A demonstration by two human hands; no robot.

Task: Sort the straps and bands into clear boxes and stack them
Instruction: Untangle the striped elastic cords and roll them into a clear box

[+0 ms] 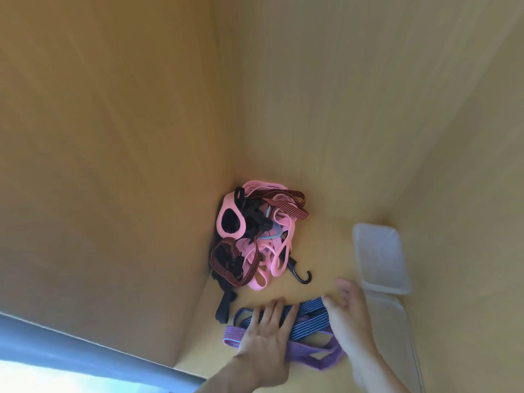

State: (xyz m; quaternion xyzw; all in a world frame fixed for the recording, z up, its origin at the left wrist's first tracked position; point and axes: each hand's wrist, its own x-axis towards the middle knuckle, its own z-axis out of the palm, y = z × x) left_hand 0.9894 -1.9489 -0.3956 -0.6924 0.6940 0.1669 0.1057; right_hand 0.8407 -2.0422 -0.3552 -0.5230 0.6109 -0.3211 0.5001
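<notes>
From my head view, the left hand (266, 333) lies flat with straight, spread fingers, pressing the blue striped strap (310, 321) onto the table (326, 251) at the near edge. The right hand (350, 316) touches that strap's right end with its thumb; I cannot tell if it is gripping it. A purple band (312, 354) lies looped under the strap. Farther off, in the left corner, sits a tangled pile (255, 239) of pink bands and red-black straps, a black hook (302, 275) poking out. On the right are two clear boxes, one far (380, 256) and one near (397, 336), touching.
</notes>
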